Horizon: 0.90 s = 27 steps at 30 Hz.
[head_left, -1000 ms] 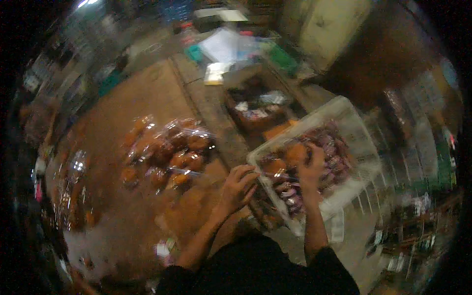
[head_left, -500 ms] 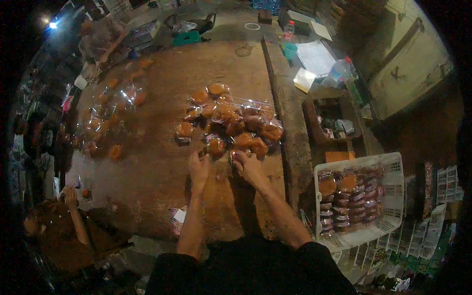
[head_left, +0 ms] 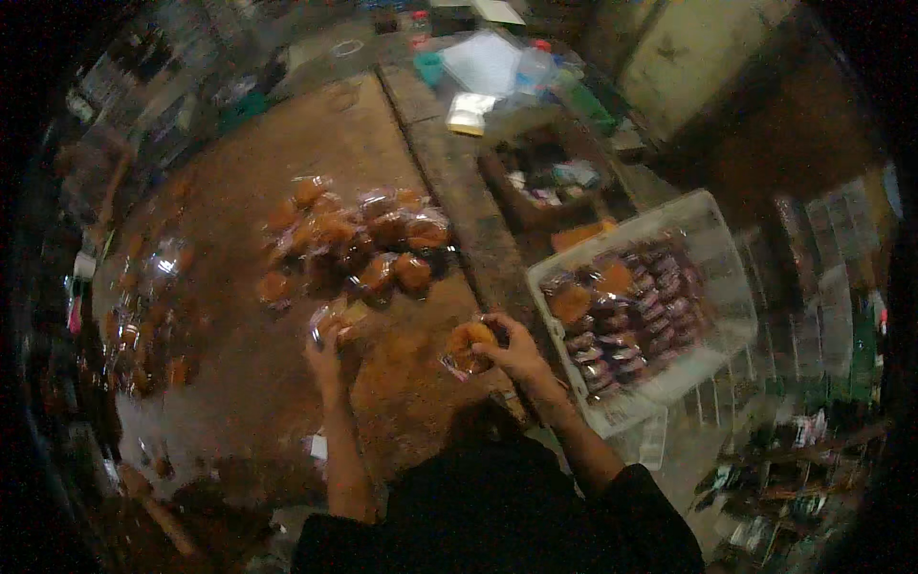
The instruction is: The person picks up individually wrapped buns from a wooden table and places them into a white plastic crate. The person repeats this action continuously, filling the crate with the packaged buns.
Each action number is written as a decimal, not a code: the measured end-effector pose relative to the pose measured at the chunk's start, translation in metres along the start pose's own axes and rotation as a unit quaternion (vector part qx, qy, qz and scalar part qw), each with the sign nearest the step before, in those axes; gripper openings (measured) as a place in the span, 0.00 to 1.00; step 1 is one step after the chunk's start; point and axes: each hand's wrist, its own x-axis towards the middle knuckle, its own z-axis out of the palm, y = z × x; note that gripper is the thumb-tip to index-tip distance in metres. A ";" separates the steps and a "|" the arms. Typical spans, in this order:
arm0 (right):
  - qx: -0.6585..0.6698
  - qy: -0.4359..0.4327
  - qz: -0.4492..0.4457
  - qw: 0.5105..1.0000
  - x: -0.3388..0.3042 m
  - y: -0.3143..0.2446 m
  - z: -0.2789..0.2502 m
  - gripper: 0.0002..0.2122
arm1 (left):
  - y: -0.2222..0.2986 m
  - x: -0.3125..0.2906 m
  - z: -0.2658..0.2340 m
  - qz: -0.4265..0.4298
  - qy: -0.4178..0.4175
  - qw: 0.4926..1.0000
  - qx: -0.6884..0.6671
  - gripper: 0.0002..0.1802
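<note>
My right hand point(head_left: 514, 352) is closed on a round golden-brown bun in clear wrap point(head_left: 469, 346), held over the wooden table's right edge. At the near side of the pile, my left hand point(head_left: 327, 346) is closed on another wrapped bun point(head_left: 346, 316), mostly covered by the fingers and smeared by motion. Beyond both hands lies a heap of wrapped buns point(head_left: 335, 230) on the brown tabletop point(head_left: 402, 411). To the right, a white plastic crate point(head_left: 734, 287) contains stacked rows of wrapped buns, with two orange-brown ones point(head_left: 571, 304) lying flat.
More wrapped buns point(head_left: 153, 316) are scattered on the table's left side. A co-worker's arm point(head_left: 158, 507) shows at lower left. Beyond the white crate stand a dark bin of small items point(head_left: 550, 182), papers point(head_left: 483, 65) and a clear bottle with a red cap point(head_left: 535, 67).
The view has swung right, toward the crate. My right hand has lifted a wrapped bun from the heap and carried it toward the crate; my left hand has stayed near the pile.
</note>
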 end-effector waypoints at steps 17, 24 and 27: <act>-0.310 0.537 -0.100 0.778 -0.073 0.012 -0.213 0.32 | 0.217 -0.134 0.081 -0.003 -0.306 0.940 -0.152 0.31; 0.014 0.175 -0.085 0.981 -0.104 -0.034 -0.109 0.28 | 0.271 -0.185 0.165 -0.008 -0.499 0.852 -0.157 0.31; 0.022 0.225 -0.085 0.970 -0.103 -0.036 -0.117 0.32 | 0.283 -0.203 0.189 0.038 -0.504 0.852 -0.132 0.31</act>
